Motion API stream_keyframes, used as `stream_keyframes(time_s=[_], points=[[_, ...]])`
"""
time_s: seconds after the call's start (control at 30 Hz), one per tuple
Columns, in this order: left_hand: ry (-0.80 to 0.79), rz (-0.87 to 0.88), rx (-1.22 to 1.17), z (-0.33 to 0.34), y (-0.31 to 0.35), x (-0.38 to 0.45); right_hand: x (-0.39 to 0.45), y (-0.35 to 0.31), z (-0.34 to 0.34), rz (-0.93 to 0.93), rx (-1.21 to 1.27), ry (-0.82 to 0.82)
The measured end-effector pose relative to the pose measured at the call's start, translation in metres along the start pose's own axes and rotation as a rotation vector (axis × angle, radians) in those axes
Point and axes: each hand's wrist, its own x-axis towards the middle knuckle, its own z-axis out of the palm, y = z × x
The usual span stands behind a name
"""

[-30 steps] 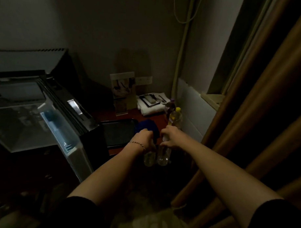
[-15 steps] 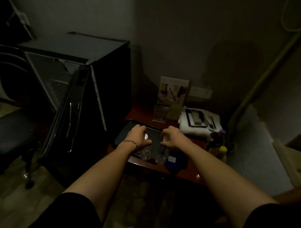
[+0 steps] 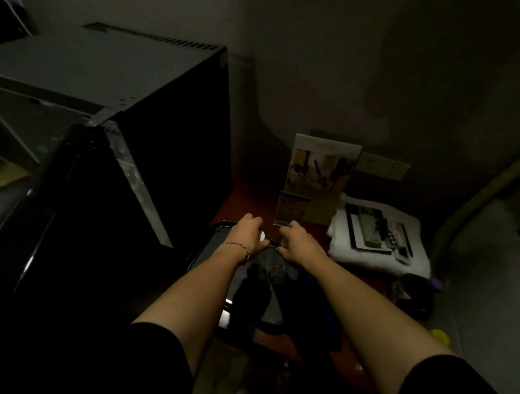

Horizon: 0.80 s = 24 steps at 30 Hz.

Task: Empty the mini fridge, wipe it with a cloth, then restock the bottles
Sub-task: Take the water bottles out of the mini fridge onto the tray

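Dim room, seen from above over two outstretched bare forearms. Left hand [image 3: 250, 237], thin bracelet at the wrist, curled round the top of a clear plastic bottle [image 3: 260, 273], a pale cap showing between its fingers. Right hand [image 3: 298, 242] just beside it, fingers curled down round the neck of a second clear bottle [image 3: 280, 269]. Both bottles upright, side by side and close to touching, over a dark rectangular tray [image 3: 201, 252]; whether the bases rest on the tray too dark to tell. Tray lying on a reddish-brown low table [image 3: 247, 203].

Mini fridge [image 3: 174, 146] to the left, black body with a grey top, standing just beside the tray. Fridge door [image 3: 61, 209] swung open toward the camera, its pale inner edge catching light; interior hidden from this angle.

Behind the hands, a printed card stand [image 3: 322, 171] upright near the wall, with a wall socket [image 3: 381, 166] to its right. Right of the hands, a folded white towel [image 3: 378, 251] on the table, carrying a dark flat tray of small items [image 3: 377, 228], too blurred to name. Nearer the camera on the right, a dark bottle with a purple cap [image 3: 434, 283] and a yellow cap [image 3: 440, 336] low in shadow. Dark blue cloth [image 3: 312, 286] partly hidden under the right forearm, beside the tray. Black sleeves at the bottom corners.
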Motion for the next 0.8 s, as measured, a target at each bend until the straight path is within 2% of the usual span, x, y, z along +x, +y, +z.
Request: stream_keyframes(time_s=[0.2, 0.33, 0.8], points=[[-0.061, 0.067, 0.062, 0.022, 0.019, 0.044, 0.027, 0.034, 0.003, 0.067, 0.022, -0.074], [-0.127, 0.11, 0.107, 0.035, 0.029, 0.063, 0.035, 0.054, 0.003, 0.125, 0.076, -0.061], [-0.173, 0.081, 0.132, 0.038, 0.033, 0.065, 0.027, 0.053, -0.003, 0.163, 0.057, -0.138]])
